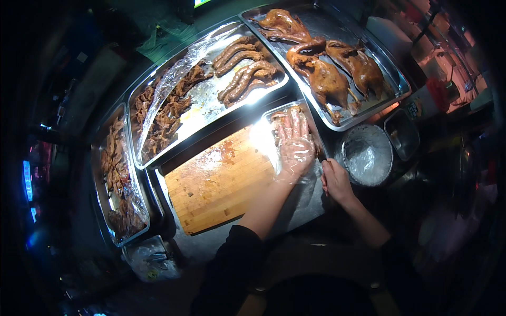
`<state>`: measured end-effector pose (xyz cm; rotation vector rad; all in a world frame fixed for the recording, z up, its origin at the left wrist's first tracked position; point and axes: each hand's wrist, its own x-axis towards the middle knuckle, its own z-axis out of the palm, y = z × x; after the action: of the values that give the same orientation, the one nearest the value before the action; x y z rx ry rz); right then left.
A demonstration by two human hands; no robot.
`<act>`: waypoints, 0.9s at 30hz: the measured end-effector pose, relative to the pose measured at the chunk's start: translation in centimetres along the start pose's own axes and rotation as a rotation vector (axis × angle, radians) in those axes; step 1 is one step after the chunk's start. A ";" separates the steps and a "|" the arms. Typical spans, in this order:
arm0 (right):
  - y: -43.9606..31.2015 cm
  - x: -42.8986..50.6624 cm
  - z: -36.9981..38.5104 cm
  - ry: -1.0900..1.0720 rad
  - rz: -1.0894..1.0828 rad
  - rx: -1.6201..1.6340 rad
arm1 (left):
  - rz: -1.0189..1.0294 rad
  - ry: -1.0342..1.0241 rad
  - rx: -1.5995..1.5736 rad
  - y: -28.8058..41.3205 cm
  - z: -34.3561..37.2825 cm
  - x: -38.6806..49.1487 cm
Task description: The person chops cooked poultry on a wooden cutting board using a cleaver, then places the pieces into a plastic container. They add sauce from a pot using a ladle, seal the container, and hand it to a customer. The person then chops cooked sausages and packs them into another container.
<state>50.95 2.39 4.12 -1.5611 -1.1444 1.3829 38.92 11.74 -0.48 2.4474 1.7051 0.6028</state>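
Observation:
My left hand (pixel 295 150), in a clear plastic glove, lies spread palm down over a small metal tray (pixel 272 111) at the right end of a wooden cutting board (pixel 213 177). Brown pieces of food (pixel 280 116) show around its fingertips; what lies under the palm is hidden. Just to the right, my bare right hand (pixel 336 181) is closed around a dark handle (pixel 325 158), perhaps a knife's; the rest of that tool is mostly hidden beside the tray. Wet reddish-brown residue (pixel 221 152) marks the board's far part.
Beyond the board, a metal tray (pixel 213 118) holds sausage-like meats (pixel 247 81) and brown meat pieces under plastic film. Whole roasted poultry (pixel 322 79) fills another tray (pixel 409 93). A narrow tray (pixel 147 229) of meat stands left. A plastic-lined round container (pixel 367 156) is right of my hands.

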 end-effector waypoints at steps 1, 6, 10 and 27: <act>-0.1 0.0 -0.1 -0.002 0.079 0.016 | -0.028 -0.040 -0.030 0.0 -0.2 0.1; -1.0 -0.6 -0.6 -0.076 0.021 0.099 | 0.086 0.291 -0.379 -1.3 -3.2 -0.9; -2.8 -0.6 0.4 -0.141 0.006 0.218 | 0.002 0.480 -0.855 0.0 -4.5 -2.5; -4.6 -3.6 3.6 -0.171 -0.043 0.075 | 0.180 -0.063 0.035 -13.5 -12.4 -10.5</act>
<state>46.70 0.32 9.07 -1.3791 -1.2056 1.5357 19.31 5.37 4.03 2.6341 1.4968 0.5112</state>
